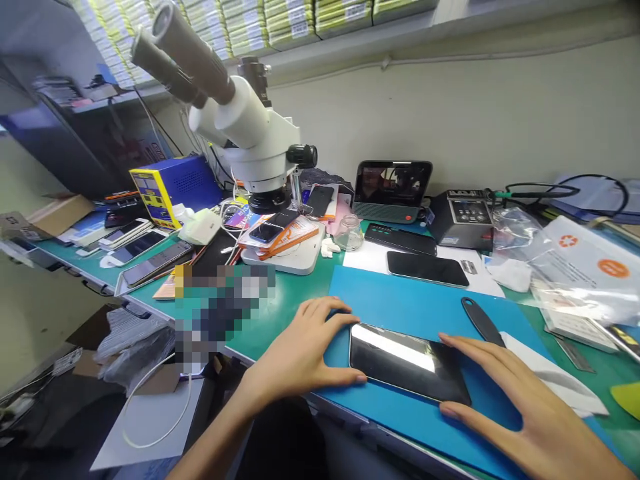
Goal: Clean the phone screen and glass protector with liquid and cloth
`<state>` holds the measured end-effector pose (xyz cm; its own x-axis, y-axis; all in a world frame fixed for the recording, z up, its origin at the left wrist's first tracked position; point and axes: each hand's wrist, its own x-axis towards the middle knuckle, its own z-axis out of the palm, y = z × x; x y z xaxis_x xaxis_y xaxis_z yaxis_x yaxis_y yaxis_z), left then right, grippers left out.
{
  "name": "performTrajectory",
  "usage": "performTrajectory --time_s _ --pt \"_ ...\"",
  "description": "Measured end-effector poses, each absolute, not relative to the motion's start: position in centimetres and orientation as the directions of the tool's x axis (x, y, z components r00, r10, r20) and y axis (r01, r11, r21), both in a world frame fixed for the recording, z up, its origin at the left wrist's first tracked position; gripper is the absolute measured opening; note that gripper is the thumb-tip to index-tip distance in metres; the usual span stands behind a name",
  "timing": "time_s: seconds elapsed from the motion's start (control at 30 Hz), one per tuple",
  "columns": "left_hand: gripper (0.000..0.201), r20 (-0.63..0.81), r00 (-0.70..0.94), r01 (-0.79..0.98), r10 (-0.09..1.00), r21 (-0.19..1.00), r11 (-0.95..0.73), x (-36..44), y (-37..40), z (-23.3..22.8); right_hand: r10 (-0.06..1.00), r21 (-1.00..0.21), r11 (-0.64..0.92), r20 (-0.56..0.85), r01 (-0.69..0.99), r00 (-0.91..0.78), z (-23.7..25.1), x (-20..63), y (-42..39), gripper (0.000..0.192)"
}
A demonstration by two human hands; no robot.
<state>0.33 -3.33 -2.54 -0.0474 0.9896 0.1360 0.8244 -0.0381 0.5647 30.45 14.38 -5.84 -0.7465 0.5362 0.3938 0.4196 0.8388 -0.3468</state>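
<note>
A smartphone with a glossy black screen lies face up on a blue mat, a bright reflection across its glass. My left hand spans its left end, thumb on the near edge and index finger at the far corner. At the right end, my right hand grips it the same way, thumb at the near corner and index finger on the far edge. Beside my right hand are a black-handled tool and a white cloth or wipe, which partly covers the tool's end.
Behind the mat, another phone and a black phone cover lie near a glass jar. A microscope stands at back left, near several phones. Plastic bags and a metal strip lie to the right.
</note>
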Motion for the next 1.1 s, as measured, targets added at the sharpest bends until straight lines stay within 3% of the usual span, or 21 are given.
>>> performTrajectory --time_s 0.23,0.6,0.83,1.1 --pt "0.084 0.191 0.008 0.814 0.982 0.569 -0.117 0.2 -3.3 -2.4 0.521 -0.334 0.848 0.380 0.412 -0.764 -6.3 30.9 14.7 0.064" --pt "0.057 0.211 0.056 0.851 0.976 0.501 -0.157 0.3 -3.6 -2.2 0.516 -0.337 0.849 0.367 0.407 -0.774 -5.0 30.2 13.6 0.051" --pt "0.056 0.163 -0.022 0.827 0.986 0.558 -0.074 0.4 -3.9 -3.4 0.602 -0.415 0.777 0.265 0.475 -0.754 -3.4 30.0 12.0 0.058" --pt "0.050 0.152 -0.027 0.848 0.988 0.527 -0.057 0.5 -4.0 -3.7 0.596 -0.449 0.767 0.233 0.458 -0.769 -3.1 30.1 11.5 0.049"
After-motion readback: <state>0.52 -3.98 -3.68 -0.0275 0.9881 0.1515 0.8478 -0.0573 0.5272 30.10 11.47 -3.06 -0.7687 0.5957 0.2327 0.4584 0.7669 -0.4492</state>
